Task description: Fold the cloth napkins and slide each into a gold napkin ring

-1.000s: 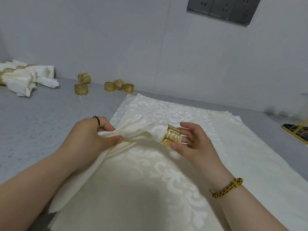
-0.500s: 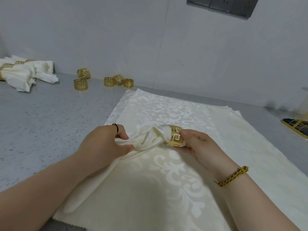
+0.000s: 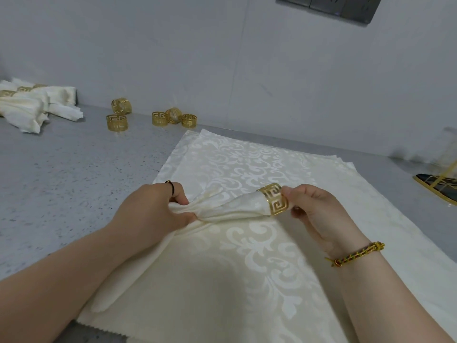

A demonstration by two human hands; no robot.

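Note:
My left hand (image 3: 150, 211) pinches the gathered middle of a cream napkin (image 3: 230, 207), whose tail hangs down past my left forearm. A gold napkin ring (image 3: 273, 203) with a cut-out key pattern sits on the napkin's right end. My right hand (image 3: 314, 209) grips that ring between thumb and fingers. Both hands hover over a stack of flat cream damask napkins (image 3: 247, 268) spread on the grey counter (image 3: 61, 174). Several spare gold rings (image 3: 117, 122) stand near the back wall. Finished ringed napkins (image 3: 29, 105) lie at the far left.
A white wall (image 3: 222, 58) closes the back of the counter, with a grey socket panel (image 3: 329, 6) high up. A black and gold wire holder (image 3: 437, 186) sits at the right edge. Bare grey counter lies to the left of the napkin stack.
My hands have drawn apart, stretching the napkin out. The ring now sits further along the cloth end, and my right hand has closed round it. The view has shifted slightly.

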